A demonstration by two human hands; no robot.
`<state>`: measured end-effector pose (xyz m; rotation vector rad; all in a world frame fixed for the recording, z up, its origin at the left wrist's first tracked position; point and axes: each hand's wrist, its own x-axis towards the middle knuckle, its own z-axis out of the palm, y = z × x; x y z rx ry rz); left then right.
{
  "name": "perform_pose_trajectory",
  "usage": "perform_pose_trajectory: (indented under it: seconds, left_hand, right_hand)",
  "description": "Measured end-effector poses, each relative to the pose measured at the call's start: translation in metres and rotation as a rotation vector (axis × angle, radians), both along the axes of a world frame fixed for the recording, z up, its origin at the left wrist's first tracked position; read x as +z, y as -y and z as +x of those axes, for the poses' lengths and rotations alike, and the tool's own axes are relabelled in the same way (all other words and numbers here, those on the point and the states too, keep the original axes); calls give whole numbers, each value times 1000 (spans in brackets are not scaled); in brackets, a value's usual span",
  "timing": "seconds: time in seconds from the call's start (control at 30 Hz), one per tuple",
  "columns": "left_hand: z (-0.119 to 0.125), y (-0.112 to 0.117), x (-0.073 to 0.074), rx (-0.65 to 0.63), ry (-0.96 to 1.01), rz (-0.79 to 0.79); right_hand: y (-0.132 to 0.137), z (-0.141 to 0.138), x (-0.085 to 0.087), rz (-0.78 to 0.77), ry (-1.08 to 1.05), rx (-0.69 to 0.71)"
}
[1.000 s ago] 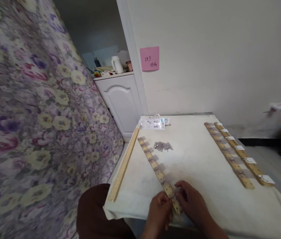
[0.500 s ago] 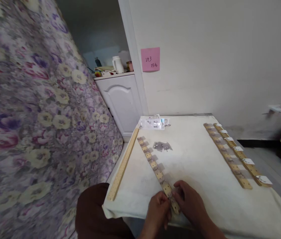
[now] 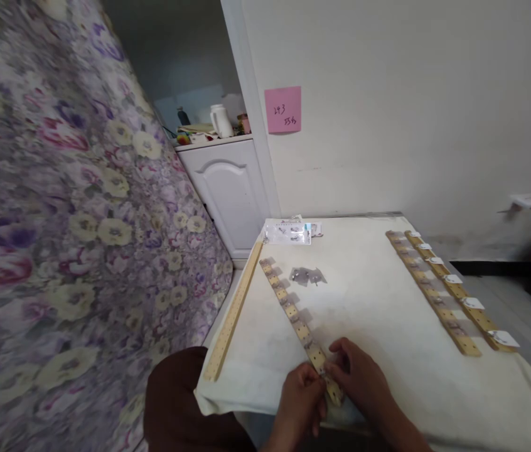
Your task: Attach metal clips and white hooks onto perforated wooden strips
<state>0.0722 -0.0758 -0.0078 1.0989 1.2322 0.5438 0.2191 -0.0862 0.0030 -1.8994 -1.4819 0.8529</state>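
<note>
At the near end of a wooden strip point(image 3: 302, 331) with holes along it, both hands work close together. Small clear plastic pieces with metal bits are fixed along this strip. My left hand point(image 3: 299, 395) is closed in a pinch at the strip's left edge. From the right side, my right hand point(image 3: 362, 380) also pinches there, thumb and finger near a small shiny bit on the strip. What the fingertips hold is too small and partly hidden. Beyond the strip's middle lies a clear piece with small metal parts point(image 3: 307, 276) on the cloth.
A bare holed wooden strip point(image 3: 234, 314) lies along the table's left edge. Two more strips lie at right, one with clear pieces point(image 3: 430, 292), one with white cards point(image 3: 471, 303). Clear packaging point(image 3: 287, 233) sits at the back of the cloth-covered table point(image 3: 388, 402). A flowered curtain point(image 3: 81, 220) hangs left.
Both hands stay at the strip's near end with only slight finger movement. The view has shifted a little; the strips and other things keep their places.
</note>
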Motion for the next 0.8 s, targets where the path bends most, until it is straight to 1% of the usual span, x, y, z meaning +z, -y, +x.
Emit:
perform_pose_trajectory:
  seconds: [0.27,0.4,0.47,0.53,0.63,0.7,0.8]
  left_hand:
    - [-1,-3,-1,-19,20,-26]
    - [-2,-1,0,-32,17,-15]
    - [-3,0,-2,-39,19,4]
    - [-4,0,-5,-47,26,28]
    - [-7,-1,-10,-65,36,41]
    - [-8,-2,-13,-84,38,39]
    - [-9,-3,-14,-112,33,46]
  right_hand:
    - [-10,4,-3,-44,-62,25]
    - [-11,3,-7,-20,-75,27]
    - [-9,4,-10,16,-109,25]
    - [-5,8,-14,81,-168,-1]
    - [8,19,-20,179,-216,-100]
    - [19,25,-23,210,-201,-150]
    - [33,28,-23,226,-173,-152]
